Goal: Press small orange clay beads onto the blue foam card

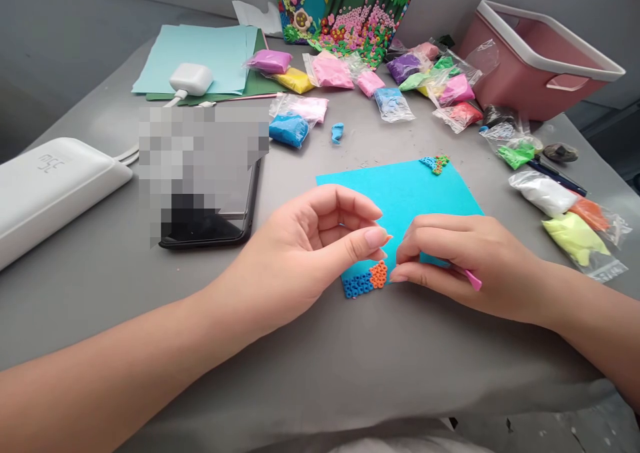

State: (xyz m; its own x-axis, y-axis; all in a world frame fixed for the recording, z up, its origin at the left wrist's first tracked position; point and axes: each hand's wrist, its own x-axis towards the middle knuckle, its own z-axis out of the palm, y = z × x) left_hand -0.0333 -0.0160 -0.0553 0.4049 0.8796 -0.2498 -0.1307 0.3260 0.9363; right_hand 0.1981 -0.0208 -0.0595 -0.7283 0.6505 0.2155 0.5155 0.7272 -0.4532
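Note:
My left hand [320, 240] hovers over the bright blue sheet [370, 193], fingers curled and thumb forward, with a tiny bit of orange clay [389, 238] at the thumb tip. Beneath it, small blue clay rings [357, 284] and orange clay rings [379, 274] fill the sheet's near left corner. My right hand [450, 256] is closed, resting at the sheet's near edge beside the orange rings. A thin pink tool [473, 280] is tucked in that hand; its other end is hidden. More blue, green and orange rings [436, 164] sit in the far right corner.
Bags of coloured clay [330, 70] lie across the back and right of the grey table. A pink basket [540, 73] stands back right, a decorated clay picture [345, 13] behind. At left are a phone [210, 230], a white power bank [60, 186] and pale blue sheets [155, 60].

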